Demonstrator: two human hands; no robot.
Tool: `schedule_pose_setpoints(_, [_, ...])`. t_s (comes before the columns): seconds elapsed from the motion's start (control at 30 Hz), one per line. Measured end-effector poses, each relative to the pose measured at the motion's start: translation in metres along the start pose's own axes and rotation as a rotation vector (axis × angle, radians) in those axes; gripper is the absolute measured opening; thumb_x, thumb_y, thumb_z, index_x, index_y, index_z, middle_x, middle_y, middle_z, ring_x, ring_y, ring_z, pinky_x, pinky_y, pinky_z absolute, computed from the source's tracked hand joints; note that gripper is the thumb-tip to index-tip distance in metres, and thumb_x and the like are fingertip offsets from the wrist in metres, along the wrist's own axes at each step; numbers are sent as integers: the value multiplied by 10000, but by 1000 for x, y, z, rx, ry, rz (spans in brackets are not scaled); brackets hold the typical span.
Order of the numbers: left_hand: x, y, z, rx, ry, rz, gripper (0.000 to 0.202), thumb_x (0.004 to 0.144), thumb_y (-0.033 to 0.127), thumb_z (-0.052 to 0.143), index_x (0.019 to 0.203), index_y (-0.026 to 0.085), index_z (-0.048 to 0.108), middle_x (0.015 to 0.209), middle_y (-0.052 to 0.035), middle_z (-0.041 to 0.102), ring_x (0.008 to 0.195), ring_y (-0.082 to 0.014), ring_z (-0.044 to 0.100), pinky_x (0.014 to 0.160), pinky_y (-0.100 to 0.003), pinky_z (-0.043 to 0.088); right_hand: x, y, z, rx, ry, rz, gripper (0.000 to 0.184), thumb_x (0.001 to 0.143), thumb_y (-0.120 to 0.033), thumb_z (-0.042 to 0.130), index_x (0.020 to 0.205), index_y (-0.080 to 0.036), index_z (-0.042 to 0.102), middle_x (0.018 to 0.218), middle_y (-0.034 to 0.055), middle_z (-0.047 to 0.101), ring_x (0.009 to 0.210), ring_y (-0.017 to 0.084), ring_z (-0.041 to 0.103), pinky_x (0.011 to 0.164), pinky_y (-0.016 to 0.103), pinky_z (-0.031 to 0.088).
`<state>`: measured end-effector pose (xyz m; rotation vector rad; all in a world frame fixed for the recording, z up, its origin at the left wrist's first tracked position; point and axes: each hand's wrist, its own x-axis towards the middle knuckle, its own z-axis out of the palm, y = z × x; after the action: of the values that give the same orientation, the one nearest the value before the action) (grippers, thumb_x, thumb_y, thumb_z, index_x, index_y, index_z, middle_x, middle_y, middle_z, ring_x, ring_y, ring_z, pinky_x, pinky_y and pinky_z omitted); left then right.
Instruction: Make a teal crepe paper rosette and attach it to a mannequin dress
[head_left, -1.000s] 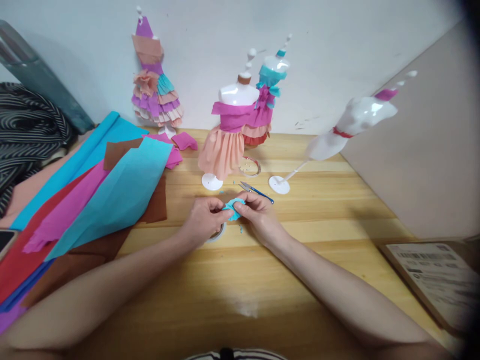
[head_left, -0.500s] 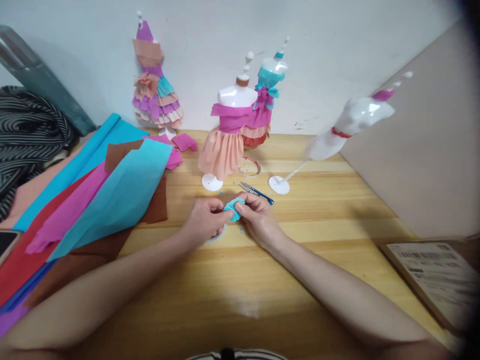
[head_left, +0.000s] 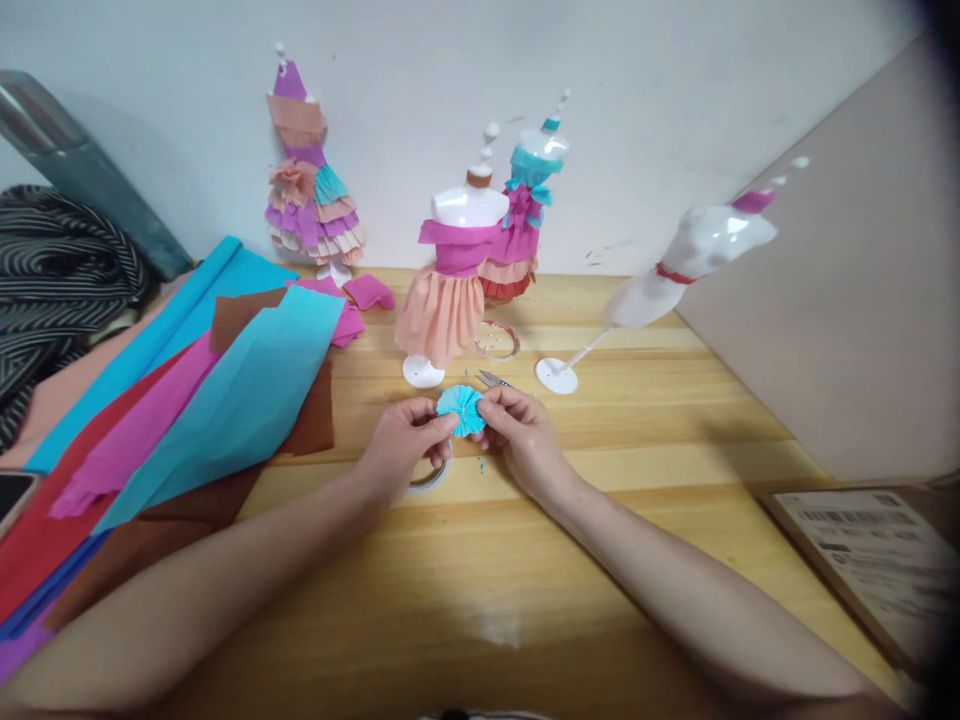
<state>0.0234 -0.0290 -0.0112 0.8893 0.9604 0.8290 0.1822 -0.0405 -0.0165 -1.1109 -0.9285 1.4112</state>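
Note:
Between my hands is a round turquoise crepe paper rosette [head_left: 461, 410], its pleats fanning out from the middle and its face turned toward me. My left hand [head_left: 405, 440] pinches its left edge between thumb and fingers. Its right edge is gripped by my right hand [head_left: 521, 430] in the same way. A roll of tape [head_left: 431, 478] lies partly hidden under my left hand. Just beyond my right hand are small thread snips [head_left: 493, 379], their handle covered by the hand. Tiny turquoise scraps [head_left: 482, 466] dot the wood nearby.
Mini mannequins in paper dresses [head_left: 454, 290] stand at the back; a bare white mannequin [head_left: 649, 290] leans at the right. Colourful crepe paper sheets [head_left: 247, 390] pile up at the left. A clear ring [head_left: 499, 340] lies behind the snips. A cardboard box [head_left: 847, 560] sits at the right edge.
The rosette has been spread from a bunched fan into a fuller flat circle and turned face toward me. Both hands still grip it. The view has shifted slightly.

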Motion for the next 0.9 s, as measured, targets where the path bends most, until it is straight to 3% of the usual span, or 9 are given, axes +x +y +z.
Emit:
schedule_pose_setpoints(0.27, [-5,9,0,-42,-19,-25,453,732,569,669,667,130,578,485,-22,572,423,-95,520,419,-205,402,2,-2,-3,-57,13,-28,390,653,-509,804,645,-186,586,491,-46,552,429,85,458,439,230,357])
schedule_pose_setpoints(0.43, [-2,8,-2,5,3,42,405,704,519,716,793,139,607,562,11,590,455,-98,556,423,-198,426,0,-5,-2,-168,-65,-47,407,654,-546,793,640,-192,593,514,-48,532,456,88,446,470,249,348])
schedule_pose_setpoints(0.53, [-1,8,-3,85,5,60,332,708,445,713,743,128,621,521,14,589,417,-74,521,424,-183,418,-1,-7,-1,-214,-97,-61,408,657,-552,786,629,-197,587,512,-45,525,461,94,429,471,259,332])
schedule_pose_setpoints(0.67, [-2,10,-1,102,40,50,238,722,344,671,642,136,589,473,9,587,391,-59,492,419,-169,412,-1,-8,0,-200,-62,-72,407,662,-547,783,627,-195,583,508,-48,517,465,91,426,478,258,338])
schedule_pose_setpoints(0.9, [-5,14,2,107,43,40,174,720,304,646,681,145,585,486,13,585,432,-89,551,432,-186,452,-2,-9,2,-178,-10,-81,402,663,-540,786,624,-196,582,505,-47,520,467,92,429,481,261,355])
